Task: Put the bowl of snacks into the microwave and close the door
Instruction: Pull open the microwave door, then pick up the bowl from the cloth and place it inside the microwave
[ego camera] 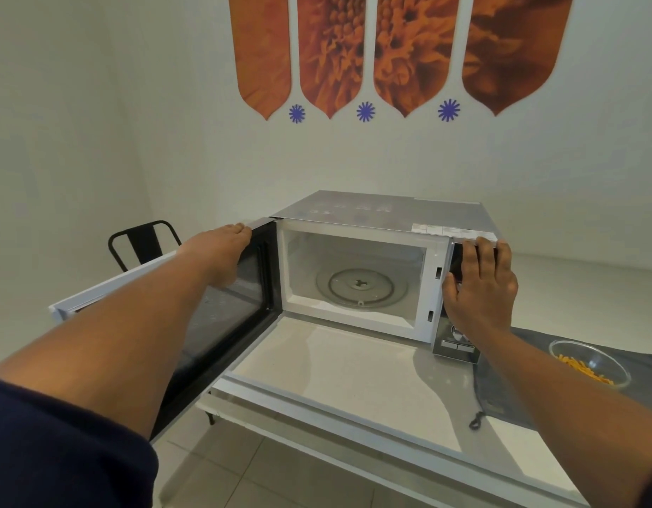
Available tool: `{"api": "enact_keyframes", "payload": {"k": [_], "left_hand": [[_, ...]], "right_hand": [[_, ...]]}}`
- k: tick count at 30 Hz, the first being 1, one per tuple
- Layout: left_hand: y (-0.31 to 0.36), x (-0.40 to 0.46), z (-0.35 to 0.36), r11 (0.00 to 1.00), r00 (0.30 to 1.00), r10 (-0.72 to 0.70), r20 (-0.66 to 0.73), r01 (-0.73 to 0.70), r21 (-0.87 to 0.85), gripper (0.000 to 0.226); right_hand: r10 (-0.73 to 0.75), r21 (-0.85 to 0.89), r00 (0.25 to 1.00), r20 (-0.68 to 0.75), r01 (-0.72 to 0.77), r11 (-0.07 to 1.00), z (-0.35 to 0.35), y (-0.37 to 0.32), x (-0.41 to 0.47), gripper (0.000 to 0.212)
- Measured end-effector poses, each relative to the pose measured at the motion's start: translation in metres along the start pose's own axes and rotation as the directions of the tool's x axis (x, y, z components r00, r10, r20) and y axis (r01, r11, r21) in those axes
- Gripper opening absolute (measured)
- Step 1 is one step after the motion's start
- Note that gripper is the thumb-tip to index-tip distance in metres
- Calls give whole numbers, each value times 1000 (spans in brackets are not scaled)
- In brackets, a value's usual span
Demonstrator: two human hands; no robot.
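A silver microwave (383,209) stands on a white table (346,375). Its door (221,313) is swung wide open to the left, and the white cavity holds only a glass turntable (361,287). My left hand (221,251) rests on the top edge of the open door, fingers over the rim. Pressed flat against the control panel at the microwave's right front is my right hand (480,284), fingers spread. A clear glass bowl (590,364) with orange snacks sits on a grey cloth to the right of the microwave, apart from both hands.
The grey cloth (500,390) has a dark cord hanging toward the table's front edge. A black metal chair (142,242) stands behind the door at the left. A white wall with orange decals is behind. Tiled floor shows below the table.
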State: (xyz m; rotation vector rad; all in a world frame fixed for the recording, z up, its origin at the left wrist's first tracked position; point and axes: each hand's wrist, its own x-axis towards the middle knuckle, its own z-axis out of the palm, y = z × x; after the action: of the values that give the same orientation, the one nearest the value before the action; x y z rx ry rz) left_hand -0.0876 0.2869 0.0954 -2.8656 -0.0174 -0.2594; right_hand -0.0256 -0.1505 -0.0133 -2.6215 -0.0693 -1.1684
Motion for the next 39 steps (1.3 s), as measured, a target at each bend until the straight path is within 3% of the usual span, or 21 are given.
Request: {"api": "enact_keyframes", "payload": {"k": [4,7,10,15,21,26,30,32,34,39], "left_hand": [[2,0,1,1000,999,-16,-31,17,23,77],[5,2,5,1000,989,5,-151,-1,30,59],[21,9,10,997,949,44,-312,-61,-43,62],[92,30,6,936,911,112,-396,-231,-267,68],[213,45,-8,681,841,120,-527,-456,-572,59],[313,33,-23,470,717,253,-649,-678,-566,58],[392,20,-19,302,613,352,-708,-790,-534,53],[424,15,-12,214,637,386,-667,-765,-607,52],[458,15,-3,134,716,399,-573,-664,-736,52],[526,32,33,-75,906,357,-229,-216,-973,51]], "right_hand": [[2,5,1000,11,-2,1000,0,1,-1,64],[-3,-8,1000,31,3,1000,-2,3,-2,65],[-13,-7,999,37,13,1000,-2,3,-1,68],[-12,52,1000,8,12,999,-4,11,-11,72],[117,173,993,21,-119,978,-15,49,-32,67],[253,254,967,17,-249,934,-33,98,-52,64],[425,348,904,43,-413,842,-44,143,-73,64],[516,411,854,72,-496,764,-45,160,-81,61],[608,458,787,104,-581,673,-45,181,-87,56],[736,554,647,201,-694,460,-30,221,-92,49]]}}
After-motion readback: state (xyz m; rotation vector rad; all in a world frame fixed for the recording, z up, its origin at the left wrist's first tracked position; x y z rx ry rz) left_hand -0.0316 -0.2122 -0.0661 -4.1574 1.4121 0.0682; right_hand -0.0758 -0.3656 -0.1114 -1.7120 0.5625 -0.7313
